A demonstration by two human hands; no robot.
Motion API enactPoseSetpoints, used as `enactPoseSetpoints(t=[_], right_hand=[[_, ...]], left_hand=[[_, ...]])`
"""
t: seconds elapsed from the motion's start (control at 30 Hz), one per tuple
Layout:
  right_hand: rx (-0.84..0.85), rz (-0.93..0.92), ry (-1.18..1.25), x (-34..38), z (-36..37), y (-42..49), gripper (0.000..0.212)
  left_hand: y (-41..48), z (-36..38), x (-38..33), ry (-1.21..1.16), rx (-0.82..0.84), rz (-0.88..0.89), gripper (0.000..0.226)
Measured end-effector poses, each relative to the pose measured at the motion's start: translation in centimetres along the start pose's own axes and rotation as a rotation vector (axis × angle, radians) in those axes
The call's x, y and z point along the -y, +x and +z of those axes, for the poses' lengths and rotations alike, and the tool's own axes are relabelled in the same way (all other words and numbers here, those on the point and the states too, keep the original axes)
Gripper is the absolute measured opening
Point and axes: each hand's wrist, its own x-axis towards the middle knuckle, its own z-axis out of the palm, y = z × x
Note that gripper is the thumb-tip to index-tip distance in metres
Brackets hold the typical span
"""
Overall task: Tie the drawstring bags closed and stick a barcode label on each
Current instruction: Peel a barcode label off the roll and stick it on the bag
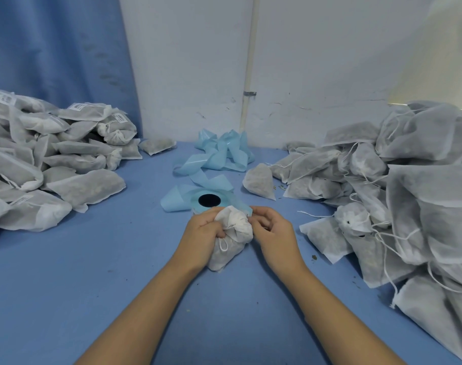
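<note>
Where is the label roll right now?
In the head view, the label roll lies flat mid-table, just beyond the held drawstring bag, its blue backing strip trailing toward the wall.

Soft even light, warped edges

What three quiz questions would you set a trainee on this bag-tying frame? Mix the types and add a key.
1. True or false: the left hand and the right hand both hold the small white fabric drawstring bag.
2. Which heap of filled bags shows white barcode labels? A. left pile B. right pile C. neither
3. Fill in: on the blue table, just beyond the hands, lies a light blue ___ with a black core.
Key: 1 true. 2 A. 3 label roll.
</note>
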Motion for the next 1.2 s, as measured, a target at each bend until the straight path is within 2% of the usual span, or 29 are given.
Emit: enactPoseSetpoints(t=[0.1, 0.2, 0.47, 0.6, 0.73, 0.87, 1.07, 1.13, 1.2], right_hand=[[-0.013, 0.016, 0.031, 0.00, 0.00, -0.05, 0.015], [-0.045, 0.009, -0.040, -0.06, -0.09, 0.00, 0.010], [-0.093, -0.103, -0.153, 0.22, -0.23, -0.12, 0.009], [-0.106, -0.103, -0.135, 0.29, -0.15, -0.22, 0.015], [-0.113, -0.052, -0.055, 0.36, -0.15, -0.09, 0.011], [-0.094, 0.003, 0.037, 0.51, -0.43, -0.04, 0.015], [-0.082, 0.007, 0.063, 0.66, -0.37, 0.02, 0.023], [-0.105, 0.008, 0.068, 0.66, -0.46, 0.05, 0.022], [-0.176, 0.019, 0.077, 0.45, -0.70, 0.19, 0.019]], left_hand=[[0.10, -0.07, 0.07, -0.002, 0.009, -0.009, 0.031], [0.18, -0.17, 0.13, 0.005, 0.010, -0.024, 0.031], [0.18, -0.19, 0.22, 0.011, 0.007, -0.039, 0.031], [0.15, -0.08, 0.18, 0.017, 0.000, -0.037, 0.029], [-0.05, 0.05, -0.08, 0.019, -0.005, -0.016, 0.025], [-0.01, 0.05, 0.06, 0.071, -0.025, -0.008, 0.043], [-0.09, 0.00, -0.10, 0.069, -0.038, -0.044, 0.044], [-0.16, 0.02, -0.21, 0.065, -0.037, -0.055, 0.042], [-0.20, 0.05, -0.34, 0.057, -0.032, -0.060, 0.029]])
